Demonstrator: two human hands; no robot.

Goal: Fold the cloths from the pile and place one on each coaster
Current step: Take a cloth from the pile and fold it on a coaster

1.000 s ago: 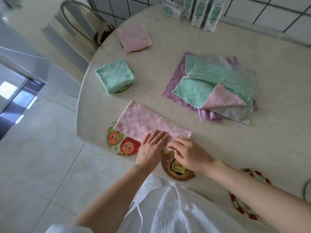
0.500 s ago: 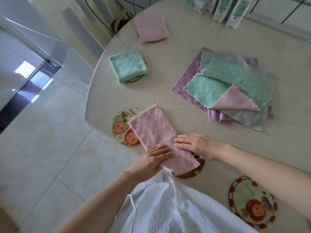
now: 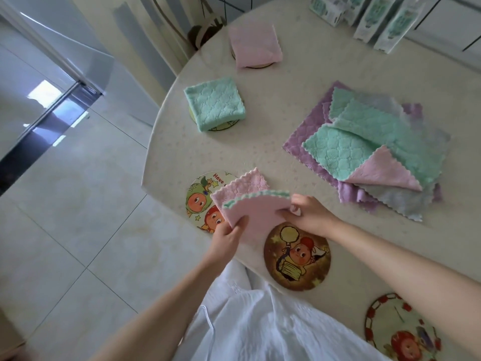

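Note:
A pink cloth (image 3: 256, 212) with a green scalloped edge is doubled over near the table's front edge. My left hand (image 3: 226, 238) pinches its near left corner and my right hand (image 3: 309, 216) grips its right side. Its far end overlaps a cartoon coaster (image 3: 199, 200). A brown coaster (image 3: 296, 256) lies bare just below my hands, and a red-rimmed coaster (image 3: 400, 332) sits at the lower right. Farther back, a folded green cloth (image 3: 214, 106) and a folded pink cloth (image 3: 253, 45) each rest on a coaster. The pile of loose cloths (image 3: 369, 149) lies right of centre.
The round cream table (image 3: 260, 142) ends just left of the cartoon coaster, with tiled floor below. Several white-and-green cartons (image 3: 374, 16) stand at the far right edge. A chair back (image 3: 197, 24) rises behind the far coaster. White clothing covers my lap.
The pink cloth, a flat long strip before, has had its near end lifted and folded over toward the far end by both hands. The brown coaster is now uncovered.

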